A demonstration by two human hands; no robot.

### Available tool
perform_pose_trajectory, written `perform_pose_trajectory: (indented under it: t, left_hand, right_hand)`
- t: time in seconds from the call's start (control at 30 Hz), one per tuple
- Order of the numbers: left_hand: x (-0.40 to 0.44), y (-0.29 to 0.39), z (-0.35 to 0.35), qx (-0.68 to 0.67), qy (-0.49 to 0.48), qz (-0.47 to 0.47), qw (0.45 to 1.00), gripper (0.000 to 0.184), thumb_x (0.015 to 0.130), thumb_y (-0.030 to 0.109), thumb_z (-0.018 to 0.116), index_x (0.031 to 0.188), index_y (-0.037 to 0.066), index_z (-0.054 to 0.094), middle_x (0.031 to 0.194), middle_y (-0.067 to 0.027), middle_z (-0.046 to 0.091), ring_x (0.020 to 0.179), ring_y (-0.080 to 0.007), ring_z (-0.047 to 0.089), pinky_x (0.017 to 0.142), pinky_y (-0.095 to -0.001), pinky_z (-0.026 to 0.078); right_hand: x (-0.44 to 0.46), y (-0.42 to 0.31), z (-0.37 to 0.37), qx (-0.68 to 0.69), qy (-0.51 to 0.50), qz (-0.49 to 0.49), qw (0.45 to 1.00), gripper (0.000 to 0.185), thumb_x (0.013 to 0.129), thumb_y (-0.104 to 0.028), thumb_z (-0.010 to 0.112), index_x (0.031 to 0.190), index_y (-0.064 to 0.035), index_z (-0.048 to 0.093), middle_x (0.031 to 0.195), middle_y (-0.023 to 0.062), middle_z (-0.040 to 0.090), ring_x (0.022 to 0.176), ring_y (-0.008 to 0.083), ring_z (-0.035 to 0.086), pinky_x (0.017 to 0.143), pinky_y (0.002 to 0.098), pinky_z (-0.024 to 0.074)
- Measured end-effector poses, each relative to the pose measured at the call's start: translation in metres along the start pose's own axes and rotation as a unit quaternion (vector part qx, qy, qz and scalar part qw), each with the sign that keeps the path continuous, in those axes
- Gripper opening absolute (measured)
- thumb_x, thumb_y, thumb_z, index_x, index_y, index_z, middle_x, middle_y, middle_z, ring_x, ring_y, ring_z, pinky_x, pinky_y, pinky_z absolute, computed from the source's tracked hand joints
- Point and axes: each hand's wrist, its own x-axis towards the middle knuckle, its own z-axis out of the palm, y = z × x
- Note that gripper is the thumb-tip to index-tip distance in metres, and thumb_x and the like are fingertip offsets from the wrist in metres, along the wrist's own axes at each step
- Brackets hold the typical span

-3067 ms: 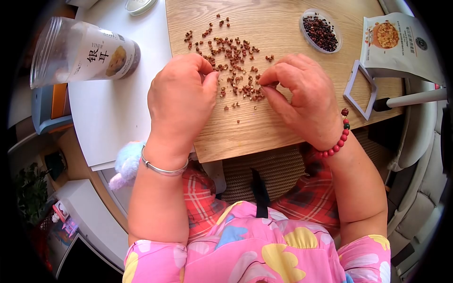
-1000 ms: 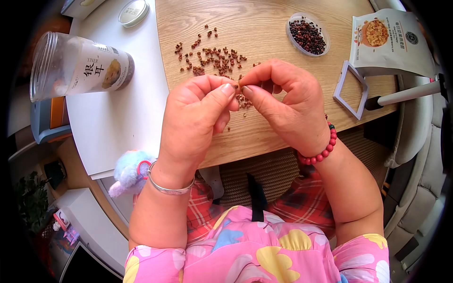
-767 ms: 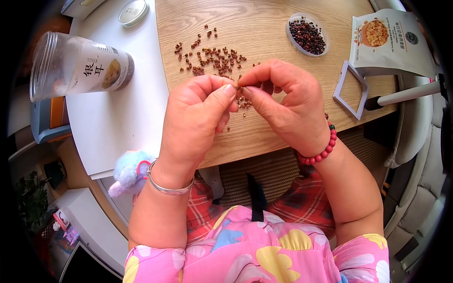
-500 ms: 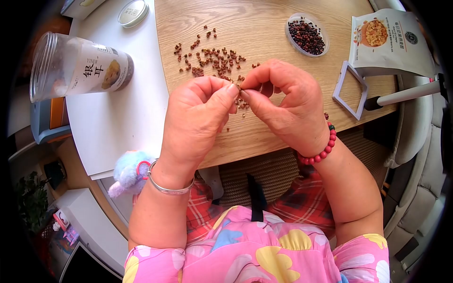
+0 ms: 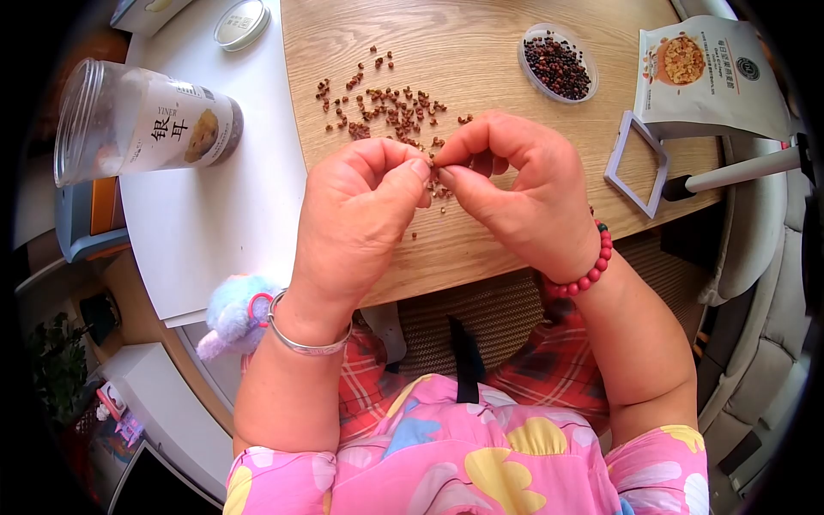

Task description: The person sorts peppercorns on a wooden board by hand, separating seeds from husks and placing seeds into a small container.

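My left hand [image 5: 356,202] and my right hand [image 5: 519,184] meet over the wooden table, thumbs and forefingers pinched together. Between their fingertips is a small brownish Sichuan peppercorn [image 5: 433,161], mostly covered by the fingers. Just beyond them, a loose scatter of reddish-brown Sichuan peppercorns [image 5: 403,110] spreads across the wood, with a few bits lying under the fingertips. To the upper right stands a round clear plastic tub [image 5: 525,72] holding dark red and black peppercorns [image 5: 558,66].
At left, a large clear jar [image 5: 154,120] with a label sits on a white surface [image 5: 215,223], near a round lid [image 5: 242,24]. On the right are a pale bag [image 5: 712,77], a grey angular frame [image 5: 637,163] and a white rod [image 5: 742,170]. A fluffy blue toy [image 5: 236,309] hangs by my left wrist.
My fingertips have shifted very slightly while staying pinched together at the same spot. The scattered peppercorns, tub and jar look unmoved.
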Motion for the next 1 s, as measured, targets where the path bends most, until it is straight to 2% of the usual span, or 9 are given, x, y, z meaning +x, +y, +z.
perform_pose_trajectory:
  t: [0.03,0.17,0.33,0.47,0.63,1.0]
  left_hand:
    - [-0.0001,0.0000,-0.0004,0.000,-0.003,0.000,1.000,0.011,0.087,0.012,0.059,0.090,0.002,0.060,0.068,0.0012,0.056,0.051,-0.0005,0.039,0.044,-0.0147,0.029]
    - [0.0002,-0.0026,0.0006,0.023,0.000,0.020,1.000,0.010,0.086,0.011,0.060,0.088,0.002,0.060,0.068,0.0009,0.057,0.051,-0.0007,0.041,0.044,-0.0151,0.030]
    - [-0.0008,0.0002,0.0005,0.024,-0.004,0.013,1.000,0.009,0.085,0.010,0.061,0.086,0.002,0.060,0.067,0.0010,0.057,0.051,-0.0009,0.042,0.045,-0.0154,0.030]
    - [-0.0001,-0.0006,-0.0011,0.019,-0.007,-0.007,1.000,0.009,0.085,0.010,0.061,0.086,0.002,0.060,0.067,0.0008,0.057,0.050,-0.0010,0.041,0.044,-0.0153,0.030]
    - [-0.0012,0.0025,-0.0007,0.019,0.001,-0.028,0.999,0.009,0.085,0.012,0.060,0.086,0.003,0.060,0.067,-0.0005,0.058,0.048,-0.0012,0.041,0.042,-0.0151,0.029]
    - [-0.0003,-0.0010,-0.0016,0.007,-0.003,-0.018,1.000,0.009,0.085,0.011,0.060,0.087,0.002,0.060,0.067,-0.0012,0.058,0.048,-0.0018,0.040,0.042,-0.0159,0.028]
  right_hand:
    - [-0.0001,-0.0016,-0.0005,0.014,-0.008,0.029,0.999,0.006,0.072,-0.005,0.063,0.077,-0.0016,0.064,0.069,0.0107,0.062,0.061,0.0200,0.060,0.055,0.0278,0.0473]
    - [0.0005,-0.0011,-0.0005,0.013,-0.012,0.025,1.000,0.005,0.072,-0.004,0.063,0.076,-0.0012,0.063,0.069,0.0106,0.062,0.059,0.0192,0.060,0.054,0.0279,0.0474]
    - [0.0004,0.0050,0.0010,-0.029,-0.005,-0.045,0.999,0.005,0.070,-0.003,0.063,0.075,-0.0009,0.062,0.068,0.0111,0.061,0.061,0.0218,0.060,0.055,0.0292,0.0478]
    - [0.0004,0.0046,0.0007,-0.035,-0.007,-0.046,0.998,0.005,0.070,-0.003,0.064,0.074,-0.0009,0.062,0.068,0.0116,0.061,0.062,0.0234,0.060,0.056,0.0300,0.0478]
    - [-0.0001,0.0009,-0.0009,0.029,-0.018,0.014,0.999,0.006,0.071,-0.004,0.063,0.076,-0.0003,0.063,0.068,0.0111,0.062,0.060,0.0190,0.060,0.054,0.0278,0.0473]
    - [0.0005,0.0000,-0.0023,0.013,-0.021,0.024,0.999,0.008,0.073,-0.007,0.064,0.076,0.0002,0.064,0.068,0.0109,0.063,0.058,0.0180,0.061,0.055,0.0269,0.0483]
